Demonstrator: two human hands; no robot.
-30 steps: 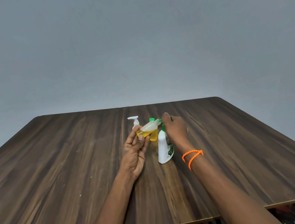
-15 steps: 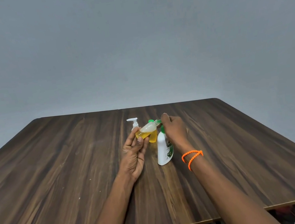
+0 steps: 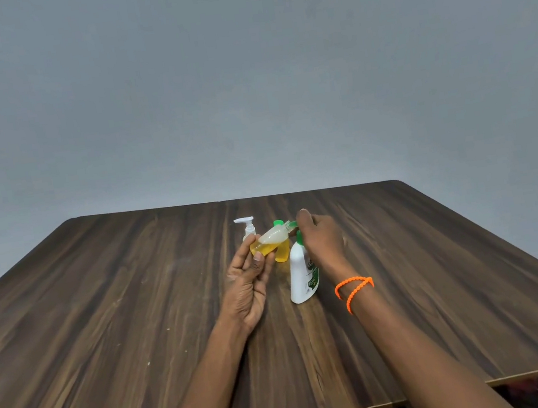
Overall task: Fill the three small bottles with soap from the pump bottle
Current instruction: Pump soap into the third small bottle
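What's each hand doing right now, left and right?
Left hand: holds the tilted small bottle, part full of yellow soap.
Right hand: presses the pump bottle's green pump head.

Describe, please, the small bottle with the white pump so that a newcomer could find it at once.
Start at the wooden table and find the cluster of bottles near its middle, by the left hand. The small bottle with the white pump stands upright farthest left and back. Only it has a white pump; its neighbours have green tops.
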